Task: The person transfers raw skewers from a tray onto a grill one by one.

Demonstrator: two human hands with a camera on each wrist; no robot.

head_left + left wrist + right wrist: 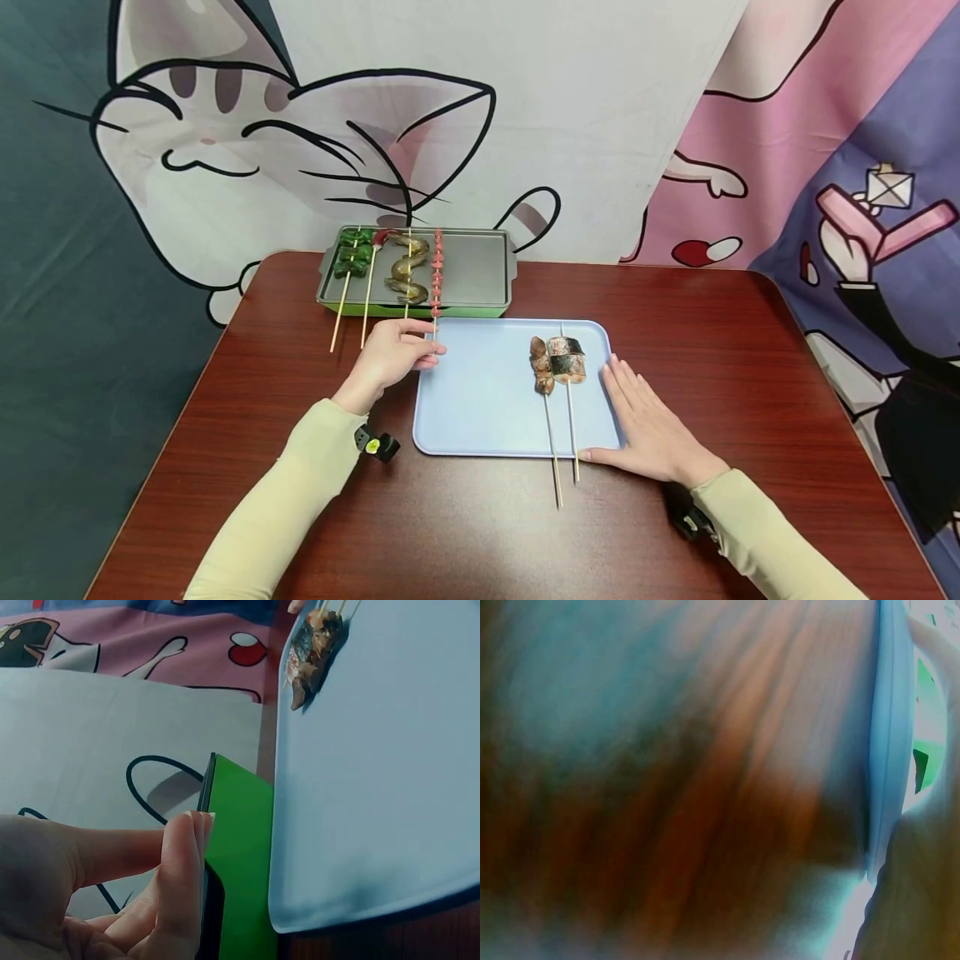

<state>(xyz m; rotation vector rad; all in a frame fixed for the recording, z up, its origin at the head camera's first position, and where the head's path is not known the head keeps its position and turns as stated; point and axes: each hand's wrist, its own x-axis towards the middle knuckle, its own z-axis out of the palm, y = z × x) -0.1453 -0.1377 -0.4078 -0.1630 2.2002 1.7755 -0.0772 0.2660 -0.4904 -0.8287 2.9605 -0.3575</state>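
Left hand (390, 354) pinches the wooden stick end of the red sausage skewer (437, 271), food end lying ahead on the grey-and-green grill plate (480, 271), prob. to set it flat. Right hand (648, 425), fingers flat, steadies the pale blue plastic tray (480, 400) by its right edge. Count: 4 skewers on grill, 2 on tray.

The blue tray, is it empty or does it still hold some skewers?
Not empty. The blue tray holds two skewers of browned food near its right side, sticks pointing past the front edge. The right hand rests flat beside them.
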